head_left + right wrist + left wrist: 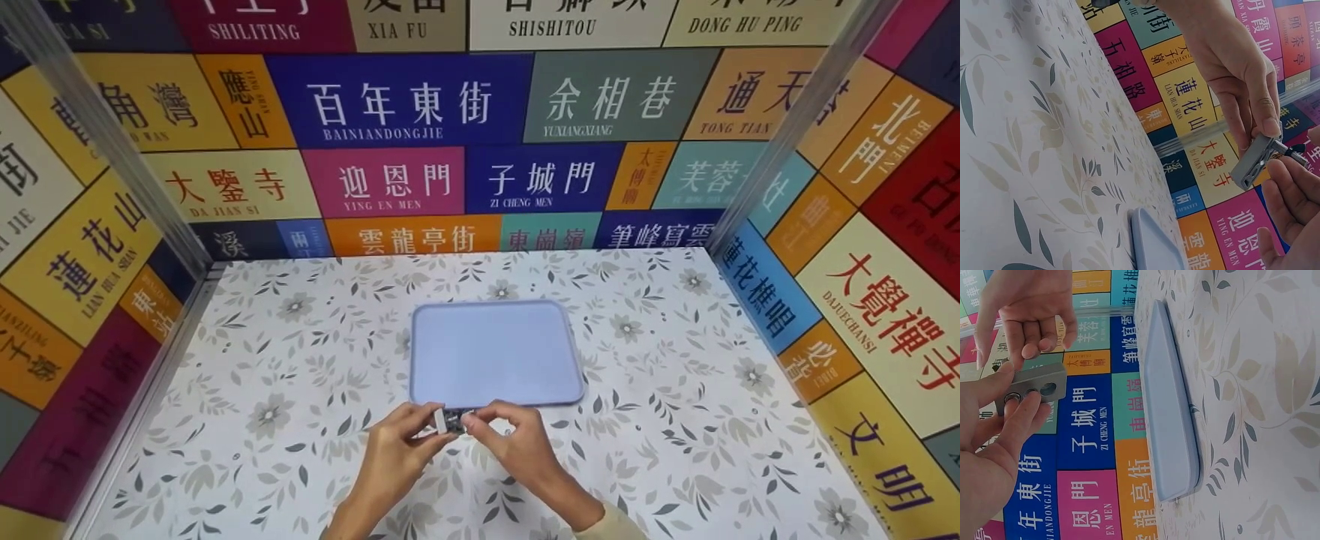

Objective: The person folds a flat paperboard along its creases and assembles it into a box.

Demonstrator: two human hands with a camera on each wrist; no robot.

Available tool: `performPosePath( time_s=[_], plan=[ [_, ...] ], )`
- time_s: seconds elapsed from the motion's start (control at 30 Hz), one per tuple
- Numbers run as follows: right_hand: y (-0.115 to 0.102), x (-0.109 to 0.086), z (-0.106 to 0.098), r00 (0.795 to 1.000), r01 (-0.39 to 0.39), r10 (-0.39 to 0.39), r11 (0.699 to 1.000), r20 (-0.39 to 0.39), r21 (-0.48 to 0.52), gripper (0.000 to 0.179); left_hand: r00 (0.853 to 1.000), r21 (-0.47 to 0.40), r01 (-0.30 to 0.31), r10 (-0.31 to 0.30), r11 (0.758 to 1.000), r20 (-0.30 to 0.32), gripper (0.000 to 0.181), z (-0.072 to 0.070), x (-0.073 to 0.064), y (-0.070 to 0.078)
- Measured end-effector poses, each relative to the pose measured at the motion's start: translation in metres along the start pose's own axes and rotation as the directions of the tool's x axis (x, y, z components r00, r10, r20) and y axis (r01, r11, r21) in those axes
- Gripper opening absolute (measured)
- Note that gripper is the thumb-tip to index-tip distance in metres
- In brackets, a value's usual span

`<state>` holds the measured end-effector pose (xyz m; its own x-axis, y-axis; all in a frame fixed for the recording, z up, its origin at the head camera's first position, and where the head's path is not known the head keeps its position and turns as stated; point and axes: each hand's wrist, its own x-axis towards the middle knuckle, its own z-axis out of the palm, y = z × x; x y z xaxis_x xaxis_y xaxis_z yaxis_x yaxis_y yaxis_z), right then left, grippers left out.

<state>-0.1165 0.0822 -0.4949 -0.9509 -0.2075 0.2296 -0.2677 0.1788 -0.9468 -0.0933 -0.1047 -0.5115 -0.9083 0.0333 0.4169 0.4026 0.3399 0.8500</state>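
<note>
My left hand (401, 446) pinches a small grey metal block (1053, 379) between thumb and fingers, above the table near the tray's front edge. Round holes show in one face of the block, with a left fingertip over one of them. Threaded screws (1282, 147) stick out of the side facing my right hand (521, 442), with a small black piece (1296, 148) beside them. The thumb and forefinger of the right hand close around the screw end. Its other fingers (1033, 340) curl loosely.
A shallow light-blue tray (495, 352) lies just beyond the hands on a table (300, 360) covered in a floral print. Colourful sign-printed panels (397, 97) stand at the back and both sides, with metal corner posts (795, 112) between them.
</note>
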Motion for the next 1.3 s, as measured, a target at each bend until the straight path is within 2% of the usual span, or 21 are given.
performPosePath(
  time_s=[0.17,0.63,0.73,0.9,1.03,1.3],
  plan=[
    [-0.015,-0.001,-0.002,1.000,-0.004,0.004,1.000,0.000,0.009,0.005,1.000,0.017,0.005,-0.005,1.000,0.006,0.033,0.000,0.000,-0.001],
    [-0.012,-0.001,-0.005,0.998,0.051,-0.050,0.999,0.038,-0.009,0.006,1.000,0.021,0.006,-0.006,1.000,0.010,0.032,0.000,-0.001,0.000],
    [-0.008,0.000,-0.005,0.997,0.065,-0.064,0.998,0.042,-0.013,0.007,1.000,0.028,0.004,-0.005,1.000,0.010,0.032,0.000,-0.001,0.001],
    [0.015,0.001,-0.002,0.996,0.080,-0.079,0.997,0.032,-0.025,0.008,1.000,0.025,0.010,-0.010,1.000,0.009,0.032,0.000,-0.001,0.001],
    [0.024,0.002,-0.002,0.997,0.071,-0.070,0.997,0.026,-0.026,0.010,1.000,0.011,0.018,-0.018,1.000,0.016,0.032,0.000,-0.001,0.001],
    [0.021,0.001,-0.006,1.000,-0.006,0.005,1.000,-0.015,-0.008,0.006,0.997,-0.002,0.064,-0.064,0.998,0.031,0.033,-0.002,0.000,0.000]
  ],
)
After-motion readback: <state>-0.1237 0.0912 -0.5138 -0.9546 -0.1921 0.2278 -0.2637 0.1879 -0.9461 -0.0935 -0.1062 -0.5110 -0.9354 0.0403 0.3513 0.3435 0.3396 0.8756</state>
